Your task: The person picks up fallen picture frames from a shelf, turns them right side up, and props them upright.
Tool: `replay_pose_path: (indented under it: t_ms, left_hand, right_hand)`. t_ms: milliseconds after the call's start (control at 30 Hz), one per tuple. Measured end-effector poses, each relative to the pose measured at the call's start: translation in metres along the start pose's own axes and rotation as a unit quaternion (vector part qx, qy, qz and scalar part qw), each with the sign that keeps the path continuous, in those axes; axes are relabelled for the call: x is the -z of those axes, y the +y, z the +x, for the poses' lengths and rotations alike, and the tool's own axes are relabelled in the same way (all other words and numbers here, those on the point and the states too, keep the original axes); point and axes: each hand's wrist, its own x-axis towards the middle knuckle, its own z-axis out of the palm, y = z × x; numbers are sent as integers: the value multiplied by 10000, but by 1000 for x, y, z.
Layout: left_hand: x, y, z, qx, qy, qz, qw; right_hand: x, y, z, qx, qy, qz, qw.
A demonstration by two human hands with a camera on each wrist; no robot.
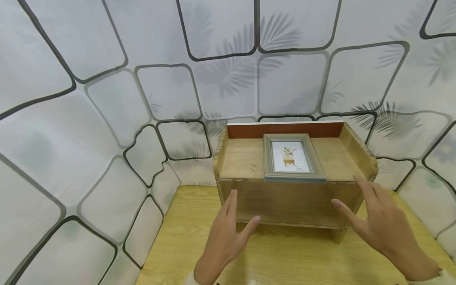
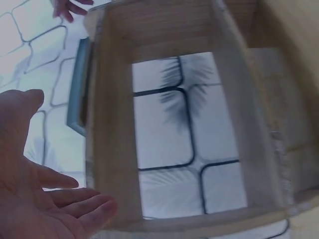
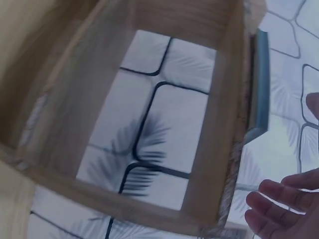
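Observation:
A small wooden shelf [image 1: 285, 198] stands on the yellow wooden table [image 1: 278, 257]. A grey picture frame [image 1: 293, 159] with a plant drawing lies flat on its top board, its front edge overhanging slightly. My left hand [image 1: 228, 233] is open in front of the shelf's lower left, fingers straight, holding nothing. My right hand [image 1: 377, 215] is open near the shelf's right front corner, fingers spread, apart from it. In the left wrist view the shelf [image 2: 179, 124] opening and the frame's edge [image 2: 79, 89] show past my palm [image 2: 35, 199]. The right wrist view shows the shelf [image 3: 149, 114], frame edge [image 3: 259, 84] and fingertips [image 3: 284, 209].
A white patterned cloth backdrop [image 1: 107, 99] with dark outlines and leaf prints surrounds the table on the left, back and right. The table's left edge runs near my left hand. The shelf's back is open to the cloth.

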Motion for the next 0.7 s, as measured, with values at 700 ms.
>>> replay_pose_path:
  t_ms: [700]
  left_hand:
    - [8, 54, 124, 65, -298, 1319, 9908]
  right_hand:
    - [-21, -2, 120, -1595, -3157, 390, 9345]
